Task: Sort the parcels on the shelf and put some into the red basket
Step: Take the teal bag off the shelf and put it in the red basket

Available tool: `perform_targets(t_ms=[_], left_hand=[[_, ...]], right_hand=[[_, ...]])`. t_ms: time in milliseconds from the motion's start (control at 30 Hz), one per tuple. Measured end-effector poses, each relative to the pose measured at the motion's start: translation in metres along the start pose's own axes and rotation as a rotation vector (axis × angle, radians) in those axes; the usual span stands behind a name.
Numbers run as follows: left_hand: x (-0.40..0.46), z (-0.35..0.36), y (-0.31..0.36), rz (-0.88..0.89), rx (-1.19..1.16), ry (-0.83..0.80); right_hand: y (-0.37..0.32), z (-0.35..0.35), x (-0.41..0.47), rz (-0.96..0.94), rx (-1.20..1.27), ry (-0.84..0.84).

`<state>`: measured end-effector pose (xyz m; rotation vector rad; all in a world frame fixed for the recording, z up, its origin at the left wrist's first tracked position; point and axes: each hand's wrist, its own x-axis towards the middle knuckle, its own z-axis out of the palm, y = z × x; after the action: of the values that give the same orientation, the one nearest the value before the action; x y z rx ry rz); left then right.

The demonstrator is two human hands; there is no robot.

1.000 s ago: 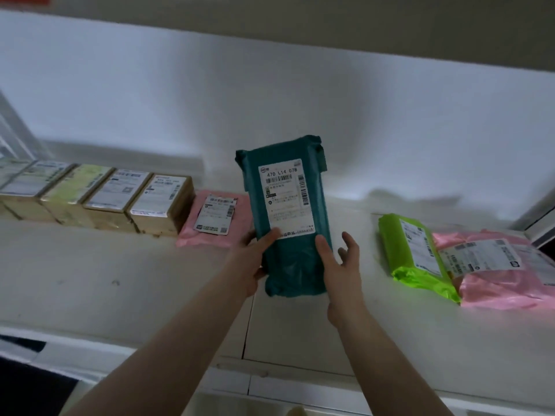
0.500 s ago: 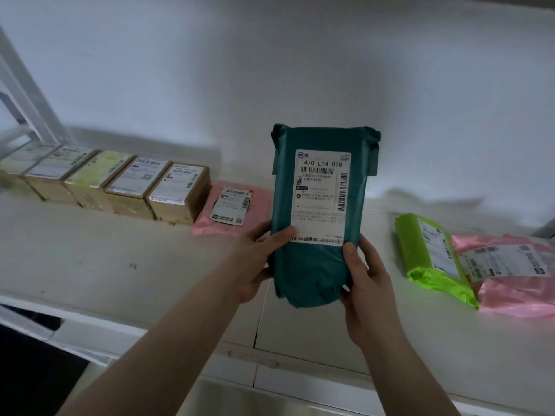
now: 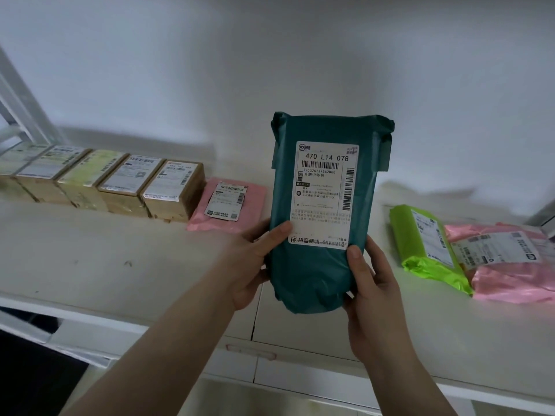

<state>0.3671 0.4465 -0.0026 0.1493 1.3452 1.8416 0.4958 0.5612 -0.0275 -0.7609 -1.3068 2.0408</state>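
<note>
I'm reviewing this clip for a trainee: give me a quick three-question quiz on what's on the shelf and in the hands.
1. True or false: both hands hold the teal parcel.
2. Which parcel lies right of it, nearest? A lime green parcel B brown box
3. What code heads its label?

Key: 1 true: left hand and right hand each grip it. 2 A. 3 470 L14 078.

A parcel sorting point, by my guess.

On the white shelf point(image 3: 90, 265) before me, labelled cardboard boxes point(image 3: 126, 183) line up at 10 o'clock, courier bags point(image 3: 495, 262) lie at 3 o'clock, and every shipping label point(image 3: 322, 193) carries a barcode.
</note>
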Motion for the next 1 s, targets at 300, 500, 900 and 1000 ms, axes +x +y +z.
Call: perform_targets(t_ms=[300, 500, 900, 1000], left_hand=[[-0.021, 0.002, 0.002, -0.014, 0.077, -0.087], [-0.039, 0.026, -0.012, -0.061, 0.220, -0.251], [-0.156, 0.106, -0.183, -0.378, 0.487, -0.714], [-0.188, 0.132, -0.229, -0.473, 0.547, -0.797]], right_hand=[[-0.003, 0.001, -0.032, -0.036, 0.006, 0.093], [-0.007, -0.017, -0.090, -0.055, 0.076, 0.312], [0.042, -0.115, -0.301, 0.060, 0.554, 0.952], [0.050, -0.146, -0.344, -0.074, 0.652, 1.074]])
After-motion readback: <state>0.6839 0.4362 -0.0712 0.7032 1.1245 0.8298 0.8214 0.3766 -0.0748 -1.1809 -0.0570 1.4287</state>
